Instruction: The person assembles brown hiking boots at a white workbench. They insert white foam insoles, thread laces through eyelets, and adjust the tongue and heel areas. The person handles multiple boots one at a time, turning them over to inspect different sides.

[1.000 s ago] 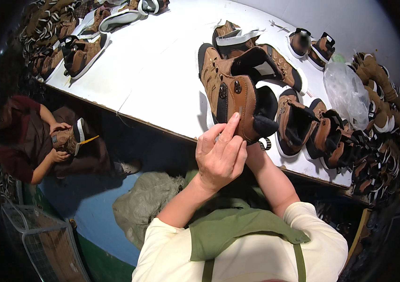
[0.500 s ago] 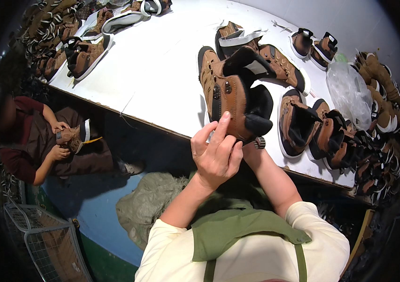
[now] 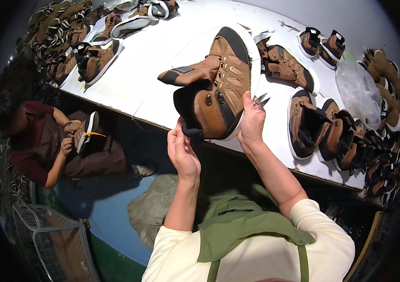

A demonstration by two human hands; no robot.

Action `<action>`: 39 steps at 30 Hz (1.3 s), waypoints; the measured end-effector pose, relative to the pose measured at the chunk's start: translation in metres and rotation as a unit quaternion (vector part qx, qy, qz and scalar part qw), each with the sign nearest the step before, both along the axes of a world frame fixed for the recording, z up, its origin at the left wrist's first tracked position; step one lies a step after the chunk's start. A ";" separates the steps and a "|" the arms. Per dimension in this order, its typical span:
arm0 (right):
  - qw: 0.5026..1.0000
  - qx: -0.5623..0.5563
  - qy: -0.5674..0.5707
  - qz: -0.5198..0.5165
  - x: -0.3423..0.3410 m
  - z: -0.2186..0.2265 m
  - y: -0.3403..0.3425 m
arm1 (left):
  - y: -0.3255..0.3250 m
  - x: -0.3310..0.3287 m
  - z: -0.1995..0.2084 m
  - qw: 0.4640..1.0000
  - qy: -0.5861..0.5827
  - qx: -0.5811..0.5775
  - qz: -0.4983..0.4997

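Brown boot [image 3: 218, 89] now lifted off surface [image 3: 153, 61], turned; right hand [image 3: 251, 123] grasping sole w/ snips, left hand [image 3: 182, 151] pinching collar.

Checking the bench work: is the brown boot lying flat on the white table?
No, both the left hand and right hand hold the brown boot up above the white table.
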State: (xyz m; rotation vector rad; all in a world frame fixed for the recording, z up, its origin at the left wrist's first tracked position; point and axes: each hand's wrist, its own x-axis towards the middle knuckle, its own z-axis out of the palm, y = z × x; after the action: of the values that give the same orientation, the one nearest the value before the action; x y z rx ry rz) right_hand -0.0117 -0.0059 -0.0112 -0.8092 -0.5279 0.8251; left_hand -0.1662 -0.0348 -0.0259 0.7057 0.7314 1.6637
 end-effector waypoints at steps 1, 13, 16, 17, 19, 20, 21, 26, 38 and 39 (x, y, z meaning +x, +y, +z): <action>1.000 0.001 -0.024 -0.014 -0.003 -0.003 -0.002 | 0.001 -0.004 -0.004 1.000 0.019 -0.008 0.006; 0.971 -0.022 -0.227 -0.077 -0.035 -0.004 0.007 | -0.009 0.019 0.045 0.760 0.511 0.349 0.201; 0.970 -0.012 -0.224 -0.098 -0.041 -0.001 0.011 | 0.010 0.025 0.034 0.771 0.507 0.331 0.197; 0.969 -0.007 -0.224 -0.102 -0.041 -0.001 0.012 | 0.015 0.026 0.033 0.780 0.501 0.322 0.191; 0.969 0.003 -0.223 -0.110 -0.042 -0.004 0.013 | 0.026 0.028 0.029 0.784 0.495 0.324 0.191; 0.956 -0.017 -0.272 -0.109 -0.038 -0.006 0.012 | 0.030 0.029 0.029 0.785 0.492 0.325 0.191; 0.952 -0.006 -0.284 -0.115 -0.039 -0.007 0.011 | 0.033 0.030 0.031 0.789 0.487 0.325 0.184; 0.928 0.040 -0.347 -0.126 -0.044 -0.016 0.013 | 0.038 0.033 0.041 0.809 0.466 0.323 0.156; 0.849 0.014 -0.496 -0.182 -0.046 -0.044 0.031 | 0.053 0.027 0.023 0.797 0.485 0.316 0.170; 0.817 0.048 -0.538 -0.204 -0.046 -0.045 0.031 | 0.054 0.025 0.019 0.782 0.496 0.328 0.188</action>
State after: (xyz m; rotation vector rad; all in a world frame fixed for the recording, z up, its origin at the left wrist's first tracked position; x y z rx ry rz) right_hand -0.0576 0.0248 -0.0559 -1.2126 -1.3232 -0.1475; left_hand -0.1415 0.0194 -0.0071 2.1567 1.0495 1.8556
